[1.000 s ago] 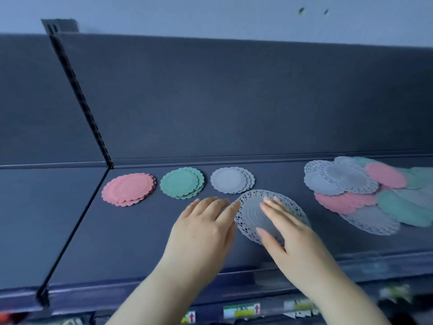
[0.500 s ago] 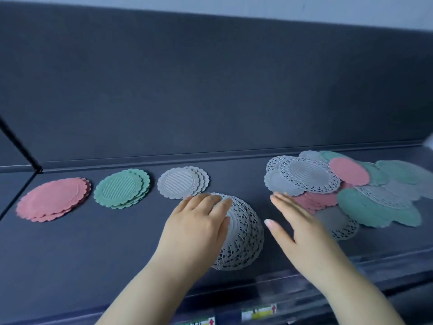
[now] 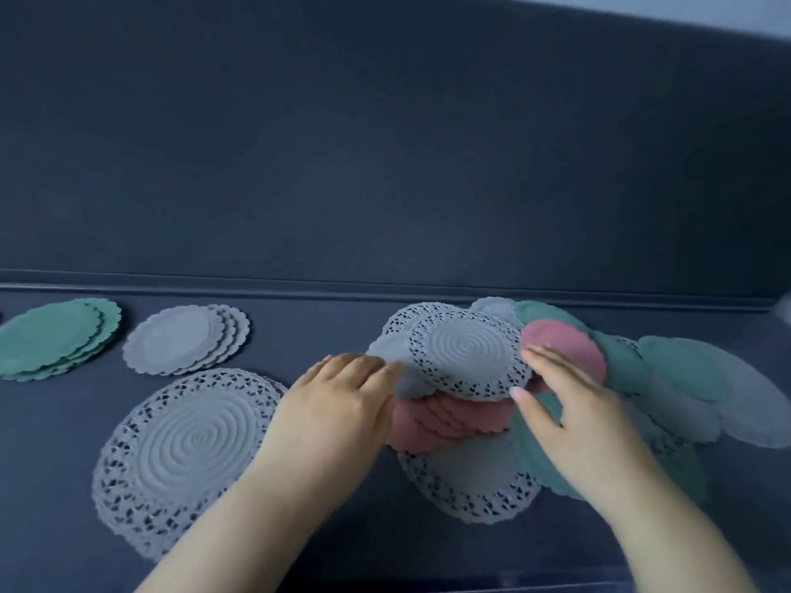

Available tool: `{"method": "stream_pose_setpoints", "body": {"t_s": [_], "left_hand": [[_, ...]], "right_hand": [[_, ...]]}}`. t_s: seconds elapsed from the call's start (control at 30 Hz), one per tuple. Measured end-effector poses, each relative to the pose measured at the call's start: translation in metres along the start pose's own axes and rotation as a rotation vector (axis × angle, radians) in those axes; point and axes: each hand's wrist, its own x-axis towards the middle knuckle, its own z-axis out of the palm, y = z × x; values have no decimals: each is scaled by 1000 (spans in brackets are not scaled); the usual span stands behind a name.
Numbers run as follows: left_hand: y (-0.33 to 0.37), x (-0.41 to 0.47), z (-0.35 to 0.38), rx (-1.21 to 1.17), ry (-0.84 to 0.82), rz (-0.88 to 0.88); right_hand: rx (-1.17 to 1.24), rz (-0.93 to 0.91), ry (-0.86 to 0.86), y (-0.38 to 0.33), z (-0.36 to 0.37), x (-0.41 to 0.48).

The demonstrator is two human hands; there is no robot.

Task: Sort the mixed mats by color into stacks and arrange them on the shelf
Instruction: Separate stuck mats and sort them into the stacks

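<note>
Dark blue-grey shelf (image 3: 428,549) fills pretty much the whole head view, with a back panel (image 3: 385,143) in the same colour behind it.

Way out at 9 o'clock in the frame is the green stack (image 3: 55,338), scalloped mats fanned out a bit and cut off by the left edge. Just beside it, toward 3 o'clock, sits the plain grey stack (image 3: 184,338), fanned the same way. At 6 o'clock from that one, nearer the camera, lies the lacy grey stack (image 3: 184,455): big doilies with spiral rings in the middle and holey rims.

The mixed pile (image 3: 667,404) runs from the centre out to 3 o'clock, mats overlapping every which way. On top is a lacy grey mat (image 3: 468,355). A pink mat (image 3: 569,348) pokes out at its 3 o'clock, and more pink mats (image 3: 449,421) sit under it at 6 o'clock. Green mats (image 3: 685,370) trail off toward the right edge, kinda blurry.

The left hand (image 3: 338,404) is palm down with the fingers straight and together, gripping nothing, fingertips right at the pile's 9 o'clock edge. The right hand (image 3: 578,425) is also released and flat, fingers stretched over the pink mat, thumb tip touching the lacy grey mat's rim at about 4 o'clock. No real pinch that I can make out.
</note>
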Motion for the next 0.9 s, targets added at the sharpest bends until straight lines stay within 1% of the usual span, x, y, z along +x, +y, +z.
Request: {"method": "stream_pose_setpoints", "body": {"t_s": [0.17,0.3,0.5,0.6,0.7,0.73,0.83,0.87,0.9], "left_hand": [[89,36,27,-29,-91,-73],[144,67,37,-19,-114,-86],[166,71,47,104,-148,-189],[166,66,41,148,-157,-229],[159,61,37,161,-109,-251],[155,60,37,156,-112,-266],[145,59,41,152,-138,-288],[143,59,43,153,-156,-281],[141,59,45,152,-168,-268]], "right_hand": [[-7,-61,-128,78,-41,15],[10,-141,-220,115,-62,27],[-30,-343,-300,116,-56,56],[-107,-352,-387,108,-41,66],[-178,-381,-348,107,-31,68],[-128,-383,-319,108,-33,68],[177,-312,-305,113,-50,70],[259,-276,-277,116,-55,70],[332,-239,-213,117,-60,69]]}}
